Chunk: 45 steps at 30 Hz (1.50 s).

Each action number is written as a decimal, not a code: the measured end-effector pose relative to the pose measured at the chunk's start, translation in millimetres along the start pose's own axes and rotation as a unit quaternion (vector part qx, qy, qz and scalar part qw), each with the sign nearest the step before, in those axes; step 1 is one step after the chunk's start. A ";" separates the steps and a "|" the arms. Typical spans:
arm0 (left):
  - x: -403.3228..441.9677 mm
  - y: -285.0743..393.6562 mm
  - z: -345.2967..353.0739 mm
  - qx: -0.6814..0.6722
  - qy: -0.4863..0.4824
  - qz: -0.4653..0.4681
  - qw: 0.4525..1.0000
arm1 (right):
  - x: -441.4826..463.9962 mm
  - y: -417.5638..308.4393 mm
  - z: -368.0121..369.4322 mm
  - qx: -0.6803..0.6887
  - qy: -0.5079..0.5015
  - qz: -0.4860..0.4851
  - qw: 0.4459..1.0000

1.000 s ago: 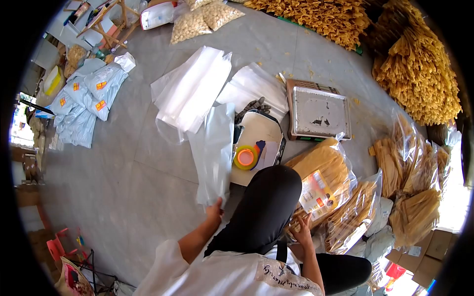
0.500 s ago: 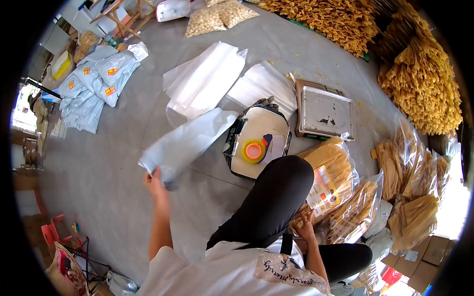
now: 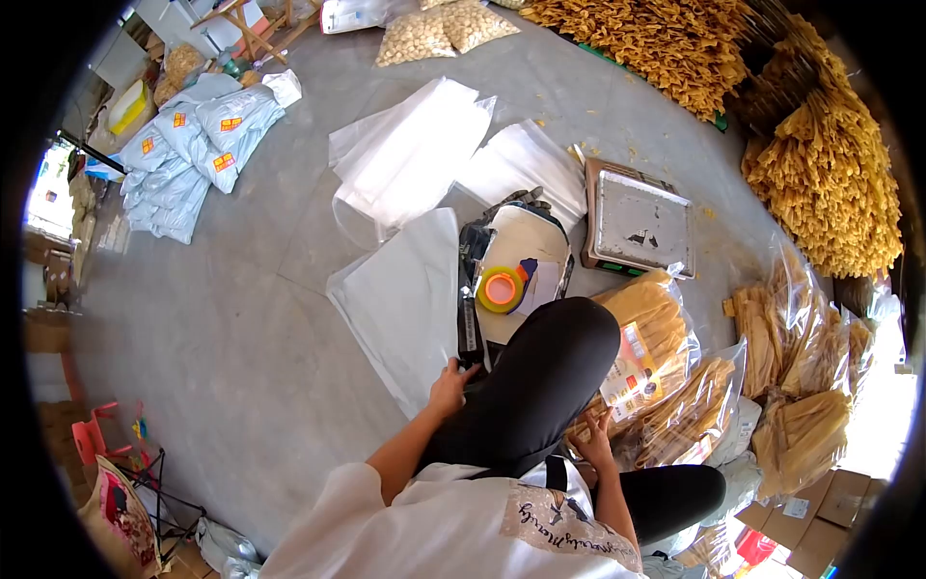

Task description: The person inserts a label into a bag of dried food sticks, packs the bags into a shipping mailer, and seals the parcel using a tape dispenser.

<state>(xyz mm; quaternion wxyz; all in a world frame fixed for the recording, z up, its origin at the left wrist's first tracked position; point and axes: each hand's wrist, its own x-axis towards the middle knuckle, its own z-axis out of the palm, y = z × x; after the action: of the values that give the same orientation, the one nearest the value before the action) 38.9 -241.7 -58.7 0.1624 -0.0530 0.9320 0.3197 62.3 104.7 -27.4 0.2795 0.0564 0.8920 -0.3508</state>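
My left hand (image 3: 449, 388) has its fingers closed at the lower right edge of a pale grey plastic mailing bag (image 3: 400, 289), which lies spread on the floor. By those fingertips runs a narrow black strip (image 3: 470, 328) with a white mark; whether it belongs to the bag I cannot tell. To its right, a cut-open container (image 3: 526, 236) holds a roll of yellow-orange tape (image 3: 501, 289). My right hand (image 3: 593, 442) grips the lower edge of a labelled clear bag of dried bean curd sticks (image 3: 651, 328) beside my knee; part of that grip is hidden.
White plastic sheets (image 3: 415, 145) lie ahead, with a flat metal-topped scale (image 3: 641, 222) to their right. Filled grey mailing bags (image 3: 193, 145) are piled at left. Loose bean curd sticks (image 3: 820, 174) are heaped at right, above more clear bags (image 3: 805, 434) and cardboard boxes (image 3: 834, 507).
My left hand has moved right, towards my knee. The grey mailing bag has swung round and now lies spread wider beside the container. My right hand stays on the clear bag.
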 end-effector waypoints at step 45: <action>-2.4 126.7 -155.2 -0.184 0.387 -0.048 0.902 | 257.8 126.0 -238.8 -0.022 0.282 0.068 0.957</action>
<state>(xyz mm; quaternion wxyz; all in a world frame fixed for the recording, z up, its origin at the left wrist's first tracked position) -26.2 -236.7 130.7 -0.2084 -0.2458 0.8425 0.4316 -225.9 331.2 -98.4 0.0413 0.2076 0.9360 -0.2811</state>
